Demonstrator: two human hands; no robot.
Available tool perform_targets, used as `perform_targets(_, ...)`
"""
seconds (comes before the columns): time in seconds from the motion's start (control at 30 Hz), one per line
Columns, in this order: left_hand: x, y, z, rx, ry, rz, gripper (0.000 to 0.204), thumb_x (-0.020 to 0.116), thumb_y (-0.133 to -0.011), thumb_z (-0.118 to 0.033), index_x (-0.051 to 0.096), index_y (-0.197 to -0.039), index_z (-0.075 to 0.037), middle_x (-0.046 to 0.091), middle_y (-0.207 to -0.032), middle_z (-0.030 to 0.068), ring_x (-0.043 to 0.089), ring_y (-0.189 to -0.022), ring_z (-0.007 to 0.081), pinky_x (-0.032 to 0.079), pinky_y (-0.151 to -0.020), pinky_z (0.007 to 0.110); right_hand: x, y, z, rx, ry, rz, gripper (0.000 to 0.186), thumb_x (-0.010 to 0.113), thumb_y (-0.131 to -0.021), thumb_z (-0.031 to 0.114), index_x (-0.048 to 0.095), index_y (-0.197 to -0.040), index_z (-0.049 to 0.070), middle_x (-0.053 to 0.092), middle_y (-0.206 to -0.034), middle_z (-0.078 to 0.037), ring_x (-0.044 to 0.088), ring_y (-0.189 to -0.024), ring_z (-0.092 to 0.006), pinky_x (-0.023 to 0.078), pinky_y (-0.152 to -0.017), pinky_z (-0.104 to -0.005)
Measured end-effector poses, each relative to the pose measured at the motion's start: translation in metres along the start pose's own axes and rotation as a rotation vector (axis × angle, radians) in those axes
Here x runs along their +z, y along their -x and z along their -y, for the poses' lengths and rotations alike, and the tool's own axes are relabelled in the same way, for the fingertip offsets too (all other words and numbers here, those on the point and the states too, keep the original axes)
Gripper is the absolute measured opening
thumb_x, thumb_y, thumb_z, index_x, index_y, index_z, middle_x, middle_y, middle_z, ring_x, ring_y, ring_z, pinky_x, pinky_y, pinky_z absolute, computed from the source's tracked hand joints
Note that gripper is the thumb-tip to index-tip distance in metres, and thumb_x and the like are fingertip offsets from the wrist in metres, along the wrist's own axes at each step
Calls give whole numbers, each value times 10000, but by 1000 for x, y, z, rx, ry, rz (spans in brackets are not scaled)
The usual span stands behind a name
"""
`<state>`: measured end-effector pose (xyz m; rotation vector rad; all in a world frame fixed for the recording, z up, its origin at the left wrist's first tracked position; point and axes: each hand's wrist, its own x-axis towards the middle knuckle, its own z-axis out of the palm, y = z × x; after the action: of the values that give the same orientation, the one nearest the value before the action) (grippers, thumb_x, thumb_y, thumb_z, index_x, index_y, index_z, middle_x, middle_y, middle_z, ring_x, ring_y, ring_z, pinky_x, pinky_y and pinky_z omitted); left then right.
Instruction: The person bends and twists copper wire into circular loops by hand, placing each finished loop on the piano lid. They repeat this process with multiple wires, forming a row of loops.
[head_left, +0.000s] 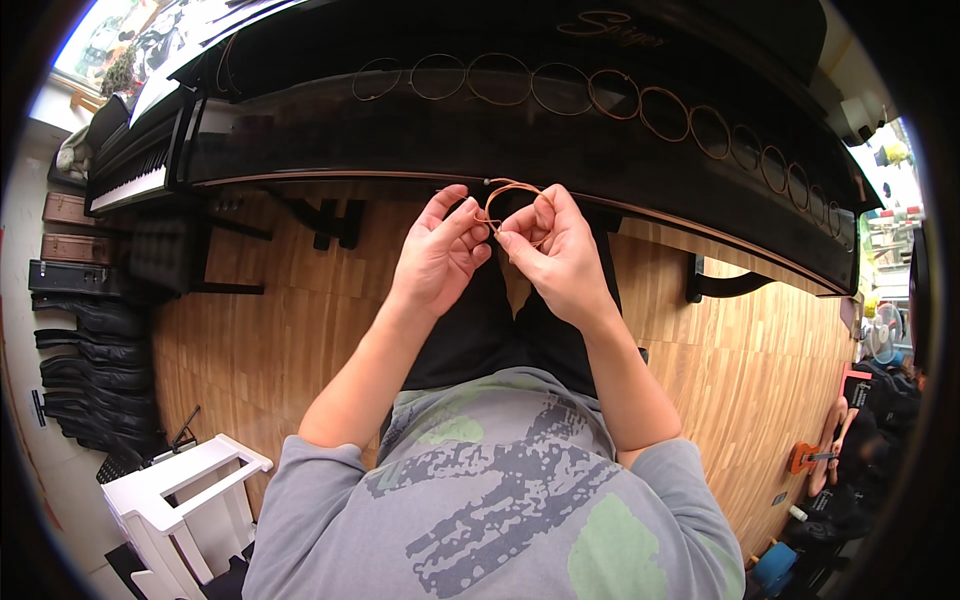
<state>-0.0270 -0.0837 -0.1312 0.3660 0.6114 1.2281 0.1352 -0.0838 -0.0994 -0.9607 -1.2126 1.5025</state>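
In front of my lap, close to the near edge of a black piano's closed top, I hold a small coil of copper-coloured instrument string [512, 187]. My right hand [560, 260] pinches one side of the loop between thumb and fingers. At the other side my left hand [438, 255] has its fingers curled and thumb bent in, seemingly gripping a strand of the string. A small knob-like string end shows at the top of the coil, between both hands. Along the black piano top [300, 140] runs a row of several coiled strings [500, 105], some silvery, others coppery.
A keyboard [130, 190] stands at the left, beside a black padded bench [165, 255]. Stacked cases [75, 275] and black bags line the left wall. A white wooden stand [190, 485] is at lower left. A small guitar [803, 458] lies at right.
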Motion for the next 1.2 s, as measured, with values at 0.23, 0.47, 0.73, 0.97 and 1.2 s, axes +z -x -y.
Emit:
perform_targets(0.23, 1, -3, -48, -325, -575, 230, 146, 700, -838, -128, 699, -930, -14, 650, -775, 14, 482, -598, 30, 363, -519, 175, -11, 3, 1, 158, 68, 270, 211, 601, -829, 0, 404, -884, 50, 519, -760, -6, 489, -700, -43, 423, -601, -218)
perform_targets(0.47, 8, -9, -61, -506, -978, 427, 129, 729, -797, -94, 722, -864, 16, 616, -668, 6, 406, -526, 30, 267, -465, 192, -11, 4, 3, 245, 168, 413, 219, 623, -809, 15, 422, -891, 46, 522, -761, -13, 487, -705, -62, 430, -618, -235)
perform_targets(0.73, -11, -6, -45, -351, -372, 312, 269, 703, -843, -110, 633, -1088, -24, 668, -781, 36, 558, -603, 38, 358, -472, 172, -13, -1, 2, 295, 80, 407, 219, 612, -802, 26, 419, -904, 43, 573, -787, -42, 527, -709, -70, 439, -611, -228)
perform_targets(0.97, -4, 3, -38, -188, -323, 192, 241, 651, -887, -115, 512, -1080, -74, 660, -798, 71, 571, -599, 60, 408, -467, 173, -16, -5, -6, 259, 119, 360, 216, 601, -808, 27, 403, -892, 44, 548, -770, -36, 531, -716, -68, 438, -614, -226)
perform_targets(1.2, 24, 19, -43, 113, -818, 124, 265, 616, -803, -3, 604, -1068, 1, 653, -832, 71, 579, -721, 75, 448, -529, 178, -15, -4, -6, 219, 200, 282, 190, 577, -821, 8, 407, -902, 31, 530, -789, -46, 531, -728, -79, 439, -621, -240)
